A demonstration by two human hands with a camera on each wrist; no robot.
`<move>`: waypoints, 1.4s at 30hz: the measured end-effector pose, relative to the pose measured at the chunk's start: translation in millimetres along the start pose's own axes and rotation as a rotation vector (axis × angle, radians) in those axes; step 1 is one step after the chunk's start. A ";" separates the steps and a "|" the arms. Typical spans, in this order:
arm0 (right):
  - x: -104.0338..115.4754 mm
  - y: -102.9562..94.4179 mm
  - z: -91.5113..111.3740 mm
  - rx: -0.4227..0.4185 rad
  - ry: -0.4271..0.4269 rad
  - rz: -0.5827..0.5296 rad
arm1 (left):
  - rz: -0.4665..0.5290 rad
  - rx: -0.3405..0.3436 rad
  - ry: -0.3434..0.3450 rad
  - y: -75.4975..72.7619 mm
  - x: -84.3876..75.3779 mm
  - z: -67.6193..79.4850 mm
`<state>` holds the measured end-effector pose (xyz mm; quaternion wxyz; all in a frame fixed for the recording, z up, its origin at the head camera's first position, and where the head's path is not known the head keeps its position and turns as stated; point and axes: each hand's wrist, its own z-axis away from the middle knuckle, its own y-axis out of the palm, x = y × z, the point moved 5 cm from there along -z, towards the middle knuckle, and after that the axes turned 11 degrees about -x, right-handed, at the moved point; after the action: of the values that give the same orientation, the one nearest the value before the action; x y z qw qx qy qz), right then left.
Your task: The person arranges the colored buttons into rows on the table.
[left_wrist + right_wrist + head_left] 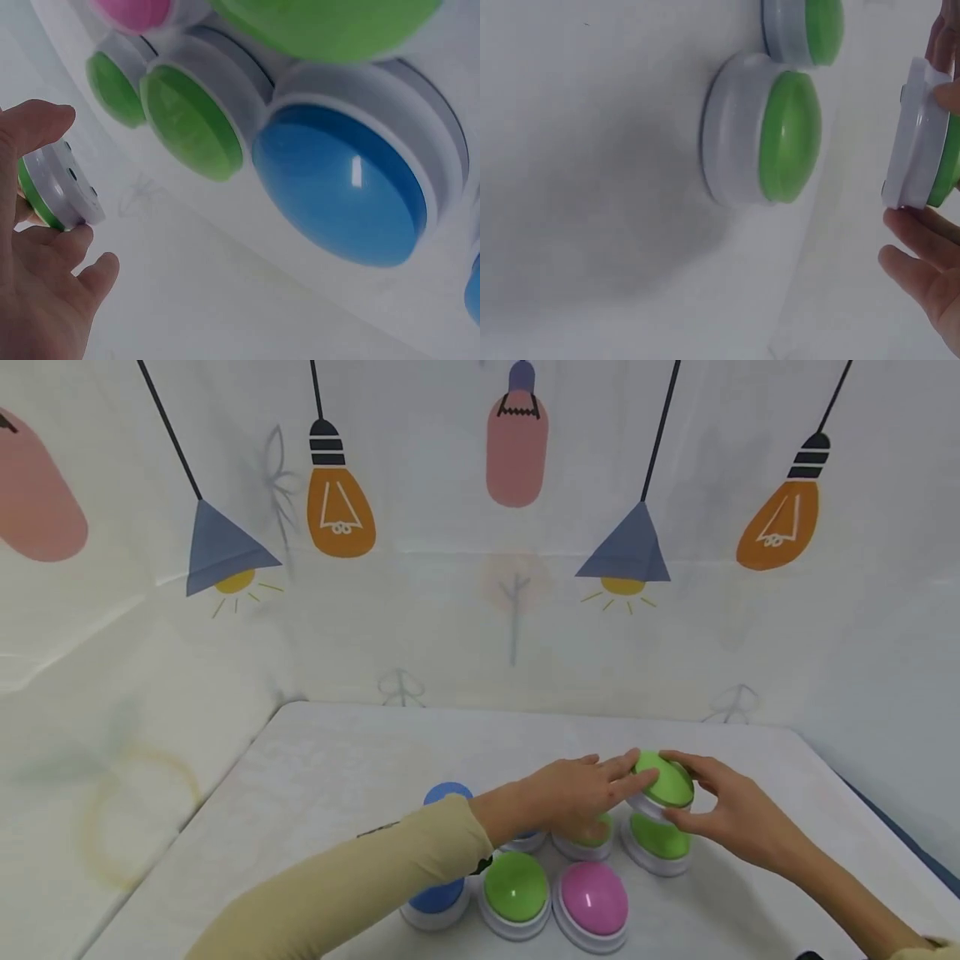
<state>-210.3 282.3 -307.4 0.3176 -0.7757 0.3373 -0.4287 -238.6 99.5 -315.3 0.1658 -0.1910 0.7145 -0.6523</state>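
Observation:
My right hand holds a green push button with a white base, raised and tilted over the table, thumb on the near side and fingers on the far side. From the left, my left hand reaches across with its fingers fairly straight, touching the green dome. Below the raised button sits another green push button; a third one shows beside it in the right wrist view. Small dark spots dot the held button's underside in the left wrist view.
Nearer me stand a pink button, a green button and a blue button. Another blue button lies behind my left sleeve. The white table meets a patterned cloth at the back.

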 end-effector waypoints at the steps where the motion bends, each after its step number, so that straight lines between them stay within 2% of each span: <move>1: 0.2 -0.3 3.7 -0.007 0.001 0.004 | 0.001 0.005 -0.003 1.1 -2.4 1.2; 10: -1.5 -1.5 38.5 -0.072 -0.017 -0.005 | 0.024 0.007 0.037 9.0 -24.6 12.6; 17: -12.8 -0.7 66.2 -0.081 0.031 0.065 | 0.071 0.041 0.100 20.9 -44.3 14.8; 23: -14.1 1.8 90.0 -0.133 -0.048 0.065 | 0.053 0.044 0.172 28.2 -60.4 18.5; 24: -16.0 3.2 93.2 -0.123 -0.037 0.079 | 0.048 0.045 0.187 29.7 -62.7 19.7; 27: -25.4 9.0 102.3 -0.047 0.062 0.142 | 0.031 0.037 0.223 34.3 -69.2 23.8; 30: -35.2 17.1 113.0 0.076 0.185 0.192 | -0.001 0.034 0.248 39.3 -74.5 26.7; 33: -45.2 27.7 122.6 0.220 0.251 0.190 | -0.018 0.060 0.263 46.2 -78.1 28.9; 37: -59.9 40.4 132.0 0.386 0.233 0.110 | -0.041 0.108 0.276 54.9 -80.9 32.4; 42: -64.1 51.8 136.0 0.454 0.201 0.025 | -0.094 0.118 0.300 56.9 -82.2 35.7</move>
<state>-129.7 331.4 -435.4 0.4538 -0.6338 0.2715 -0.5644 -152.7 113.0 -376.2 0.0374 -0.1147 0.6821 -0.7212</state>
